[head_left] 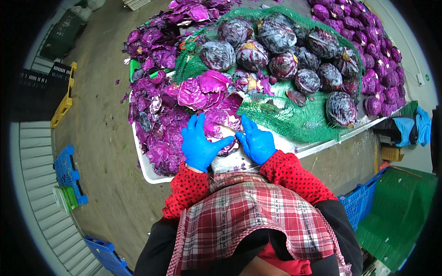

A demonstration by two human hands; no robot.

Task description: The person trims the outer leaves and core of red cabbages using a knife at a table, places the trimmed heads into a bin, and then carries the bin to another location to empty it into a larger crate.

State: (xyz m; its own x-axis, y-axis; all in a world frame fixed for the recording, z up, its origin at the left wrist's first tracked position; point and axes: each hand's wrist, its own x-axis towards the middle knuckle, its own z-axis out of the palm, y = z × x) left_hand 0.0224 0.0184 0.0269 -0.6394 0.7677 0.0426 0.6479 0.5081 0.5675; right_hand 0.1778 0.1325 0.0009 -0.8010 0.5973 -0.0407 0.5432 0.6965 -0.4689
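Between my two blue-gloved hands, at the near edge of the table, is a red cabbage point(220, 120) with loose purple leaves and a pale cut-looking patch facing me. My left hand point(199, 145) cups its left side, thumb stretched across the near face. On the other side, my right hand point(258, 141) grips the cabbage's edge with bent fingers and thumb; whether a single leaf is pinched there I cannot tell. Peeled purple leaves point(195, 94) lie just beyond it. A white tub point(148, 171) heaped with stripped leaves point(159, 154) stands beside my left hand.
Untrimmed dark cabbages point(277, 34) rest on a green mesh sack point(294, 120) across the table. Trimmed bright purple cabbages point(373, 76) are piled at the far right. Blue crates point(361, 202) stand at lower right, blue pallets point(69, 172) at left on the concrete floor point(99, 138).
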